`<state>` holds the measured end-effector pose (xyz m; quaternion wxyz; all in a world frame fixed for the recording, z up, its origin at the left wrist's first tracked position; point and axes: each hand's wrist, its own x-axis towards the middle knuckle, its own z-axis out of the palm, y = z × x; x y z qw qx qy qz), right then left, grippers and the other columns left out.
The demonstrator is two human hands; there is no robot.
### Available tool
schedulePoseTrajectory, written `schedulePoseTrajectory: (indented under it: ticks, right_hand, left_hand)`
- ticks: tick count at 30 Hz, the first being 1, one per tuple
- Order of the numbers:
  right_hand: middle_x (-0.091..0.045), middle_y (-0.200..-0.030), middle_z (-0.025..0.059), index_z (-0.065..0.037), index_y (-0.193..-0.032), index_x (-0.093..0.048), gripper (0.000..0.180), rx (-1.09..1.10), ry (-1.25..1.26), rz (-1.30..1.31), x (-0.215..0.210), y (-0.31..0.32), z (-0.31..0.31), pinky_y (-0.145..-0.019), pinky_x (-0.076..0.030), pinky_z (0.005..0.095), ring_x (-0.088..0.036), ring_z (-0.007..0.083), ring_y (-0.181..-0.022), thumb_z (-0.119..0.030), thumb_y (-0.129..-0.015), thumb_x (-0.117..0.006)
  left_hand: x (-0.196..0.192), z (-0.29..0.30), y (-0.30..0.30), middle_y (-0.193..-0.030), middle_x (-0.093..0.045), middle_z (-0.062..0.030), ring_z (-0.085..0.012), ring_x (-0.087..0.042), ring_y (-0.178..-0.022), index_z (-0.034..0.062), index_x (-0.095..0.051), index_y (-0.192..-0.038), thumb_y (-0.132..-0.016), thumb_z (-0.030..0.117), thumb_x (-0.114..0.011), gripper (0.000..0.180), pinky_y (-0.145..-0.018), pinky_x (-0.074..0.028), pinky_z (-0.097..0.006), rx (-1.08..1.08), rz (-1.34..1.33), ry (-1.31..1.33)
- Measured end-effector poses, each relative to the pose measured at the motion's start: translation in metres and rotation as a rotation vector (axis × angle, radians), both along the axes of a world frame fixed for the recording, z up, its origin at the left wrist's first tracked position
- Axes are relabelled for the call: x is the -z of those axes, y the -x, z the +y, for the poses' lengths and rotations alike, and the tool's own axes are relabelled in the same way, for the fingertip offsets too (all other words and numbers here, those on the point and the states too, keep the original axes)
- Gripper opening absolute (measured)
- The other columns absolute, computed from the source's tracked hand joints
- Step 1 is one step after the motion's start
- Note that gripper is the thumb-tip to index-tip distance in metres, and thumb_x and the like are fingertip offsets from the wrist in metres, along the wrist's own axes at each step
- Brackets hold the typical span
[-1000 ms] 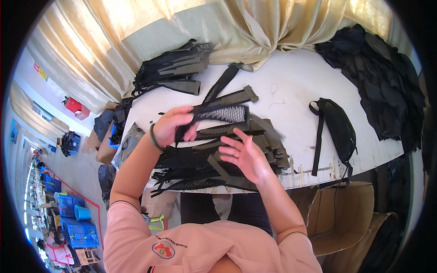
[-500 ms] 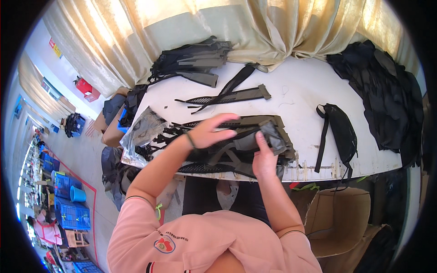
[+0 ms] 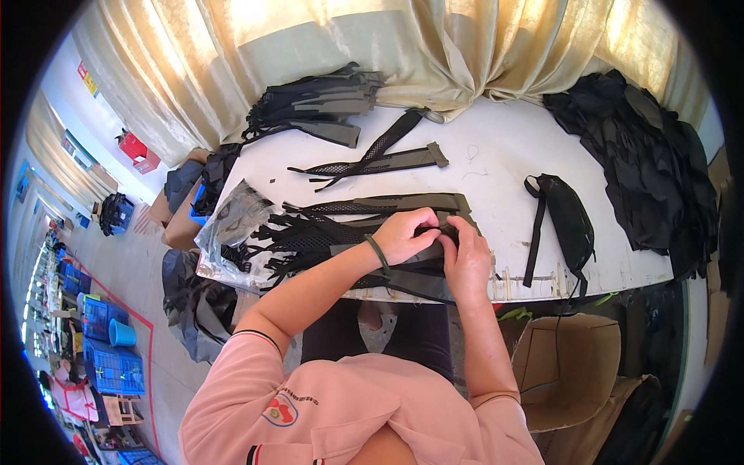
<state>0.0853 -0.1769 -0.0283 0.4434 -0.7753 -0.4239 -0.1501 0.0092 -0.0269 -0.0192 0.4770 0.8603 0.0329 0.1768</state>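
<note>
Both hands meet over the right end of the front pile [image 3: 306, 237], where black straps of open, net-like mesh run into flat, smooth grey ends. The straps are long and narrow, tapering on the left into thin black tails that splay and tangle. They overlap too much to count.

The left hand [image 3: 404, 237], below a dark green band [image 3: 378, 254], is curled nearly closed, its thumb and fingers pinching a strap [image 3: 443, 229]. The right hand [image 3: 468, 262] is bent the same way, thumb toward fingers, gripping that strap just beside the left. The fingers hide most of the held piece, which lies at the grey ends of the pile, near the front edge of the white table [image 3: 504, 186].

Beyond it, two straps [image 3: 407, 160] cross, both part mesh. A second pile [image 3: 310, 105] of straps lies at the back left, below a glossy, pleated curtain [image 3: 325, 46]. One crinkled clear bag [image 3: 236, 217] sits left of the front pile; one black, curved pouch [image 3: 570, 225] lies to the right, and past it one heap [image 3: 639, 170] of limp black cloth.
</note>
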Motion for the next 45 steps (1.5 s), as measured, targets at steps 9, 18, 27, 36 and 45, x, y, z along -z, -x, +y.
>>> schedulePoseTrajectory:
  ticks: [9, 18, 27, 36, 45]
  right_hand:
    - [-0.063, -0.073, 0.0127, -0.007, -0.094, -0.06, 0.01, -0.179, 0.117, -0.037, 0.014, -0.018, 0.002, -0.057, -0.049, 0.0392, -0.061, 0.0312, -0.063, -0.014, -0.086, -0.06]
    - [-0.047, -0.058, -0.0041, -0.006, -0.067, -0.055, 0.019, -0.362, -0.221, 0.994, 0.02, -0.029, 0.004, -0.05, -0.034, 0.0235, -0.042, 0.0063, -0.055, -0.013, -0.083, -0.062]
    - [-0.049, -0.063, -0.0072, -0.01, -0.072, -0.059, 0.015, -0.495, -0.462, 1.464, 0.016, 0.003, 0.0, -0.055, -0.031, 0.0202, -0.041, 0.0035, -0.058, -0.013, -0.086, -0.062]
    - [-0.062, -0.095, 0.003, -0.003, -0.105, -0.059, 0.022, -1.146, -0.305, 1.482, 0.036, -0.002, -0.006, -0.083, -0.046, 0.0313, -0.058, 0.0143, -0.091, -0.012, -0.086, -0.064]
    - [-0.057, -0.074, 0.0019, -0.005, -0.088, -0.051, 0.007, -0.313, -0.125, 0.608, 0.029, 0.002, 0.004, -0.06, -0.047, 0.0253, -0.056, 0.011, -0.065, -0.005, -0.089, -0.058]
  left_hand:
    - [-0.006, 0.009, 0.012, -0.074, -0.059, -0.0053, -0.0128, -0.052, -0.065, 0.0029, -0.056, -0.082, -0.08, 0.015, -0.071, 0.019, -0.061, -0.045, -0.027, 0.099, 0.109, -0.089]
    - [-0.015, -0.007, 0.022, -0.073, -0.053, -0.0072, -0.0287, -0.055, -0.068, 0.0066, -0.056, -0.075, -0.079, 0.015, -0.065, 0.013, -0.062, -0.044, -0.037, 0.308, -0.167, -0.564]
    - [-0.009, -0.005, 0.029, -0.078, -0.058, -0.0068, -0.0148, -0.057, -0.072, 0.0027, -0.055, -0.088, -0.082, 0.01, -0.067, 0.015, -0.065, -0.045, -0.028, 0.085, 0.056, -0.101]
    - [-0.027, 0.022, 0.027, -0.086, -0.059, -0.0022, -0.0116, -0.057, -0.083, 0.0044, -0.066, -0.093, -0.083, -0.005, -0.056, 0.017, -0.078, -0.044, -0.025, 0.131, 0.013, 0.204]
    - [-0.042, 0.023, 0.028, -0.093, -0.064, -0.0029, -0.0076, -0.055, -0.077, 0.0008, -0.063, -0.1, -0.087, 0.007, -0.06, 0.015, -0.072, -0.045, -0.025, 0.268, 0.151, 0.311]
